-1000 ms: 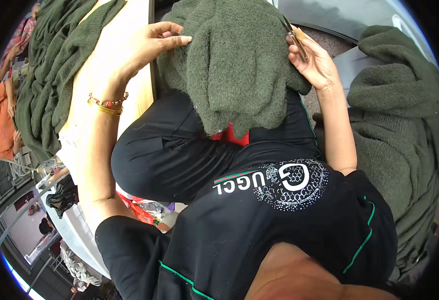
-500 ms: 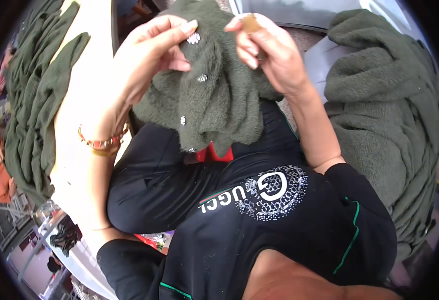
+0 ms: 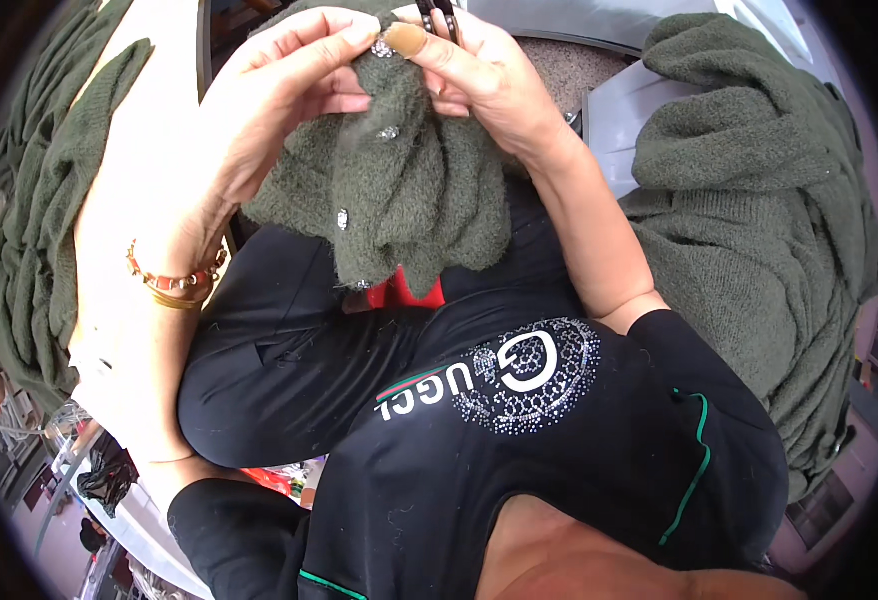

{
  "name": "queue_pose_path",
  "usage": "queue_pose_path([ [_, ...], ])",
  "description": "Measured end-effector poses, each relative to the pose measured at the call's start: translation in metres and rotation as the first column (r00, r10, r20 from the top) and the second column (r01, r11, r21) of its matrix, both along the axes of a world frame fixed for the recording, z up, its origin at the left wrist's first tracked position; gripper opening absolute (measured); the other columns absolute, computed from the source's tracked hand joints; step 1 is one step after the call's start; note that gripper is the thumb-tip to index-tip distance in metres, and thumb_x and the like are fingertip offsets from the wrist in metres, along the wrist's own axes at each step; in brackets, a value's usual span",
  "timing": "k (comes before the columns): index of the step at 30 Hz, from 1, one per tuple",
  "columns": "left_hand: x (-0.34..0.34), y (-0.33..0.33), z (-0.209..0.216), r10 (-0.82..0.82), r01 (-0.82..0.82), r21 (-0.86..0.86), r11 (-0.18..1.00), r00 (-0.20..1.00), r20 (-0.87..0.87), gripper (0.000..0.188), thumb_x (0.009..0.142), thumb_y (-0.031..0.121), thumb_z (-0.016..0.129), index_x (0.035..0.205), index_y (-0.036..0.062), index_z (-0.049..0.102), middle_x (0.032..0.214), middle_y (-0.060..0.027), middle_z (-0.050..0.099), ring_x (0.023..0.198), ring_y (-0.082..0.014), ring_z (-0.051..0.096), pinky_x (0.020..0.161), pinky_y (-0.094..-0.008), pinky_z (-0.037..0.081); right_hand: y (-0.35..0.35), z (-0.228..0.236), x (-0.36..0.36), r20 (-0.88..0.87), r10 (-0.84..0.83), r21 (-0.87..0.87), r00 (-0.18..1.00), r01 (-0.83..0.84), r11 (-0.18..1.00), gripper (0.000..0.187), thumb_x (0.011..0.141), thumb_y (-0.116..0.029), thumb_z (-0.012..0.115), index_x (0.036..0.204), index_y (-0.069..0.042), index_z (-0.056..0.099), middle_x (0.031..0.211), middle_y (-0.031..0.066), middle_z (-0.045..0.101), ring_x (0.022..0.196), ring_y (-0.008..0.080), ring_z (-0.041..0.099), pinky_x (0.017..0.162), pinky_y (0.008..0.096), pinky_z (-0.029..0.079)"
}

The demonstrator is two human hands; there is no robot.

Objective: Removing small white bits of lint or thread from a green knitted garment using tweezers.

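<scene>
A dark green knitted garment (image 3: 409, 200) with small sparkling buttons hangs bunched over my lap. My left hand (image 3: 279, 110) grips its upper edge from the left, thumb and fingers pinching the knit near a button. My right hand (image 3: 469, 75) pinches the same edge from the right, thumb close to the top button, and holds a small dark tool (image 3: 437, 15) between its fingers. The two hands almost touch at the top of the garment. A red piece (image 3: 404, 292) shows under the garment's lower edge.
A pile of the same green knitwear (image 3: 759, 220) lies at my right. More green garments (image 3: 44, 210) are stacked at my left beside a white surface (image 3: 159, 90). A grey machine surface (image 3: 619, 110) lies behind my right hand. My lap is in black clothing.
The garment was spread flat a second ago. Both hands have since gathered it up and come together at its top edge, close to the camera.
</scene>
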State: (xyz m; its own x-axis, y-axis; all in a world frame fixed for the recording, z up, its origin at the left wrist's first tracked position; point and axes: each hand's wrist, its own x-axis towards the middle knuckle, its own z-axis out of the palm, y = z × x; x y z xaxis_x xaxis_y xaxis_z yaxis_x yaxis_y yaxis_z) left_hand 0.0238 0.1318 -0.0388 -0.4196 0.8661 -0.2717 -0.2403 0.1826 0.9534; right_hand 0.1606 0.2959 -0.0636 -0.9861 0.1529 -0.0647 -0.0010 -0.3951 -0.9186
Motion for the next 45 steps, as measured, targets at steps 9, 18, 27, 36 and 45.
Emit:
queue_pose_path([
  [9, 0.009, -0.001, 0.006, -0.067, 0.068, -0.019, 0.998, 0.997, 0.033, 0.044, 0.099, 0.022, 0.056, 0.139, 0.0041, 0.047, 0.11, 0.0021, 0.064, 0.086, -0.0028, 0.06, 0.081, -0.02, 0.05, 0.001, -0.017, -0.008, -0.096, -0.234, -0.059, 0.968, 0.229, 0.972, 0.019, 0.095, -0.028, 0.066, 0.091, -0.01, 0.061, 0.064, -0.0093, 0.045, 0.047, 0.0009, 0.033, 0.041, 0.0178, 0.022],
  [18, 0.018, -0.001, 0.013, -0.217, 0.217, -0.009, 0.976, 0.976, -0.026, 0.06, 0.091, 0.011, 0.067, 0.145, 0.0042, 0.041, 0.1, 0.0033, 0.065, 0.089, -0.0039, 0.059, 0.08, -0.0196, 0.046, 0.015, -0.031, -0.006, 0.042, -0.377, -0.328, 0.925, 0.37, 0.869, 0.018, 0.096, -0.031, 0.064, 0.091, -0.013, 0.062, 0.062, -0.0119, 0.044, 0.045, -0.0002, 0.035, 0.038, 0.0171, 0.023],
  [27, 0.025, 0.003, 0.004, -0.17, 0.186, -0.192, 0.964, 0.981, 0.098, 0.052, 0.094, 0.018, 0.067, 0.138, -0.0006, 0.047, 0.102, 0.0019, 0.064, 0.087, -0.0055, 0.059, 0.081, -0.0227, 0.048, 0.034, -0.051, -0.007, 0.073, -0.487, -0.441, 0.87, 0.466, 0.767, 0.017, 0.096, -0.029, 0.064, 0.086, -0.015, 0.062, 0.062, -0.0111, 0.047, 0.044, 0.0002, 0.037, 0.038, 0.0172, 0.023],
  [36, 0.027, 0.009, -0.009, -0.087, 0.086, -0.123, 0.989, 0.996, 0.0, 0.036, 0.096, 0.019, 0.064, 0.129, 0.0034, 0.057, 0.093, 0.0036, 0.064, 0.081, -0.0039, 0.057, 0.078, -0.0223, 0.048, 0.037, -0.086, -0.01, -0.193, -0.408, -0.348, 0.892, 0.327, 0.879, 0.027, 0.097, -0.02, 0.058, 0.072, -0.014, 0.049, 0.065, -0.0063, 0.046, 0.051, 0.0018, 0.038, 0.048, 0.0183, 0.032],
  [45, 0.03, 0.01, 0.005, -0.138, 0.17, -0.224, 0.96, 0.979, 0.153, 0.04, 0.096, 0.019, 0.063, 0.131, 0.0007, 0.055, 0.098, 0.002, 0.064, 0.079, -0.0038, 0.06, 0.076, -0.0216, 0.051, 0.042, -0.049, -0.003, 0.102, -0.52, -0.368, 0.848, 0.518, 0.772, 0.017, 0.092, -0.031, 0.069, 0.091, -0.014, 0.067, 0.061, -0.0125, 0.044, 0.043, 0.001, 0.036, 0.037, 0.0184, 0.021],
])
